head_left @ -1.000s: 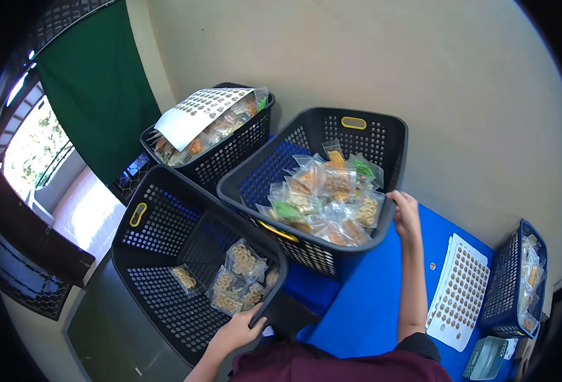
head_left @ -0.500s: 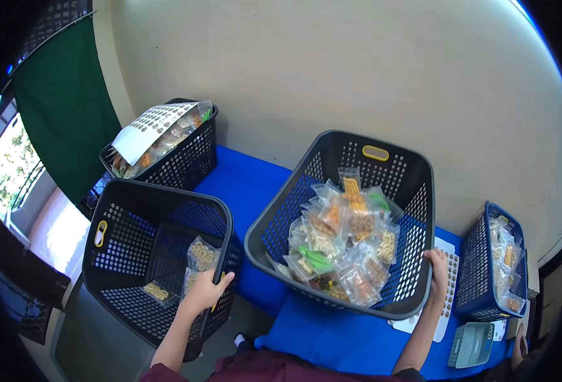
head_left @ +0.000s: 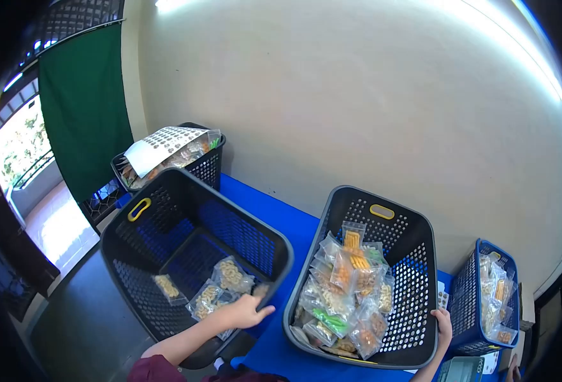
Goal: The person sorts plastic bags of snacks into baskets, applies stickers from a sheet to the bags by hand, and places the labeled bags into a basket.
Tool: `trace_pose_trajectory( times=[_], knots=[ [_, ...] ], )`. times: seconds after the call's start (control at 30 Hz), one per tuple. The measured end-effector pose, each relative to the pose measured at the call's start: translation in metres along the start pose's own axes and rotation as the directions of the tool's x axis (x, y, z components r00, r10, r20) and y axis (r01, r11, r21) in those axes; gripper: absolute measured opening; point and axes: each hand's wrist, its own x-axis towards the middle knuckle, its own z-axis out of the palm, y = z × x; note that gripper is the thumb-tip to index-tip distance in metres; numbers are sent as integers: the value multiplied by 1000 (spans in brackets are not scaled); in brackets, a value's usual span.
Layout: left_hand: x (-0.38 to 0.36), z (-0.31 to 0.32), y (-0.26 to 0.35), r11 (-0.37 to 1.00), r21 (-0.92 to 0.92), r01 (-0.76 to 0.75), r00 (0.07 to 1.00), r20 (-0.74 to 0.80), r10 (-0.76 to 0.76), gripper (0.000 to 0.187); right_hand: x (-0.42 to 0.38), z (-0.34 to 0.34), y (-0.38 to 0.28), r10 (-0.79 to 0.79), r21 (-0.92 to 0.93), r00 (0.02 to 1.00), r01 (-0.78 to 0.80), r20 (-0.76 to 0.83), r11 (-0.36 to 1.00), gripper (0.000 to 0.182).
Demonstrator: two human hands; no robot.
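My left hand [head_left: 241, 312] is closed on the near right side of a black basket [head_left: 166, 245], with the thumb outside and the fingertips partly hidden. That basket is tilted and holds a few clear packets of pale snacks [head_left: 232, 274] towards its right end. My right hand [head_left: 443, 323] grips the right rim of a second black basket [head_left: 415, 254], fingers curled over the edge. In this basket lies a heap of clear snack packets [head_left: 341, 290], with orange, brown, cream and green contents.
Behind on the left stands another filled basket [head_left: 206, 167] with a printed sheet [head_left: 160, 148] on top. On the right is a blue basket of packets [head_left: 466, 318], beside a small green tray [head_left: 461, 369]. A blue cloth [head_left: 255, 200] covers the table. Another person's hand [head_left: 513, 370] shows lower right.
The left basket has moved right and tilted, together with my left hand, and its packets sit closer together. The right basket appears lower in view, partly because the view has tilted up.
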Motion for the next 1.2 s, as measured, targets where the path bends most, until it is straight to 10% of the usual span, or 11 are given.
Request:
trace_pose_trajectory(
  times=[0.17,0.27,0.5,0.63,1.2],
  knots=[
    [-22,-13,-6,994,109,-28,911,412,-20,47,3,-13,-4,95,-178,994,-104,-59,978,23],
    [-51,-34,2,981,167,-94,913,409,18,44,2,-13,-5,39,-299,991,-75,-124,951,22],
    [-137,-36,23,863,505,-10,997,-65,49,30,-11,8,-1,-401,-729,886,114,-232,674,34],
    [-151,0,-19,836,548,22,772,-541,334,12,-28,25,-12,-318,-800,892,-75,-321,596,38],
    [19,-110,-132,604,679,-417,610,-283,740,32,-23,32,-9,-265,-716,889,-94,-373,692,42]
  ],
)
